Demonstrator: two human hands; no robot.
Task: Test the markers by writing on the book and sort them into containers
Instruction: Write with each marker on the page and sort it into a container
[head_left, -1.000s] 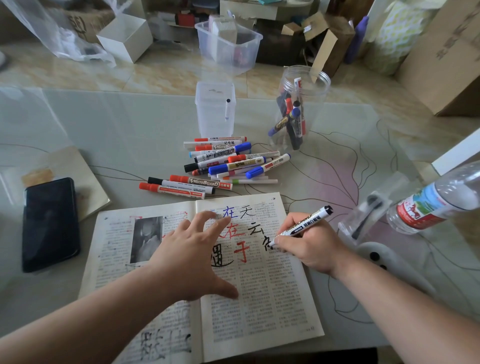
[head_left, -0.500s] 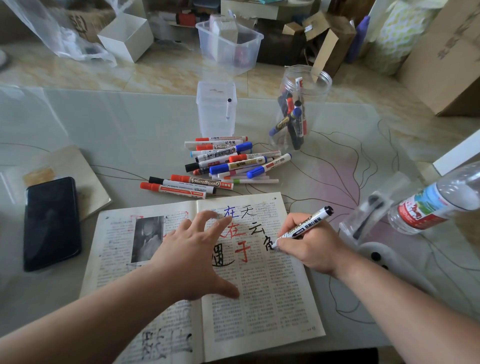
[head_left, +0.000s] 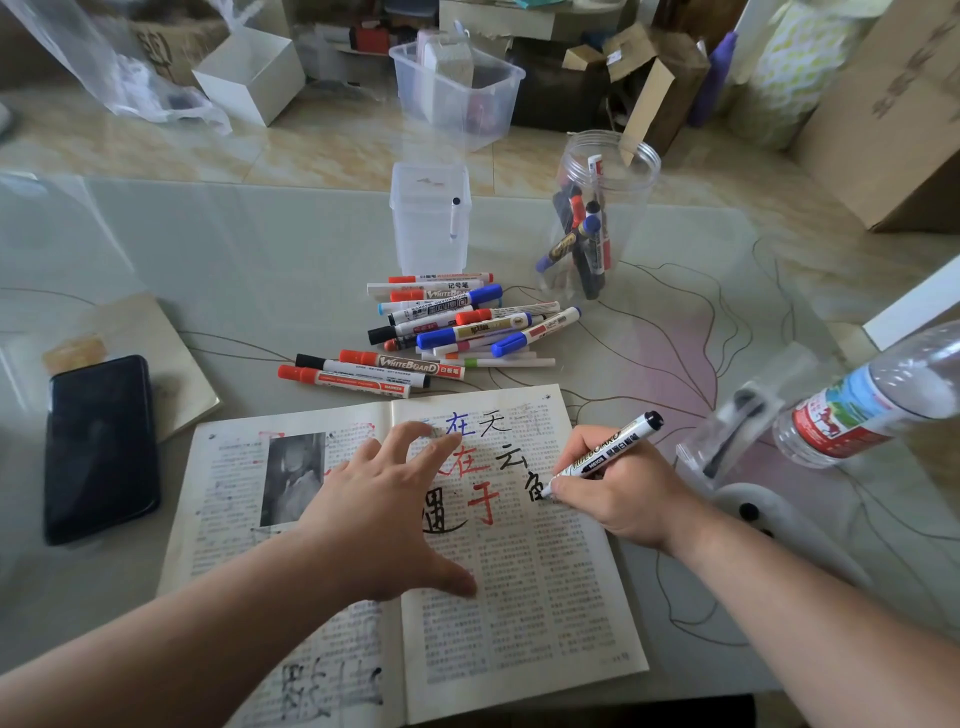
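Observation:
An open book (head_left: 545, 597) lies at the table's near edge, its right page marked with blue, red and black characters. My left hand (head_left: 384, 514) presses flat on the book's middle with fingers spread. My right hand (head_left: 618, 493) grips a black whiteboard marker (head_left: 608, 449), tip down on the right page beside a black character. A pile of capped markers (head_left: 447, 327) lies just beyond the book. Behind it stand a square clear container (head_left: 430, 218) with one marker inside and a round clear jar (head_left: 597, 218) holding several markers.
A black phone (head_left: 98, 447) rests on a notebook (head_left: 156, 353) at the left. A water bottle (head_left: 872, 400) lies on its side at the right, next to a clear plastic piece (head_left: 737, 426) and a white object (head_left: 753, 512). Boxes and a clear bin (head_left: 457, 88) sit on the floor beyond the table.
My right hand has made small writing strokes with the black marker on the right page. My left hand has stayed pressed on the book.

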